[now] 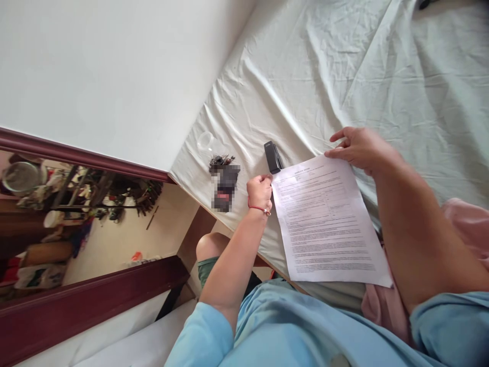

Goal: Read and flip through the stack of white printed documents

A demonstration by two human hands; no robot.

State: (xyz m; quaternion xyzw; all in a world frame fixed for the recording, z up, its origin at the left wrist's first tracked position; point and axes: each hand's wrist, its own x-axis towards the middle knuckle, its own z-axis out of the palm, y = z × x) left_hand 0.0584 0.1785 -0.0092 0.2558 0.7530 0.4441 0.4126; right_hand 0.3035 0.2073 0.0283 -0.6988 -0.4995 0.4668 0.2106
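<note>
A printed sheet of paper (324,224) lies on the pale bedsheet in front of me, its lower edge reaching close to my body. My left hand (260,192) has its fingers closed on the sheet's upper left corner. At the upper right corner, my right hand (361,148) is held with its fingers apart, and the fingertips are over or touching the paper's top edge; I cannot tell which. Just beyond the left corner lies a black stapler (272,157), close to the fingers of my left hand.
Left of the stapler are a dark pixelated item (226,188), a dark tangled bunch (220,162) and a clear round plastic piece (206,141). Pink cloth (468,224) lies at the right. A white wall (95,66) and a dark red-framed opening (95,285) border the left side.
</note>
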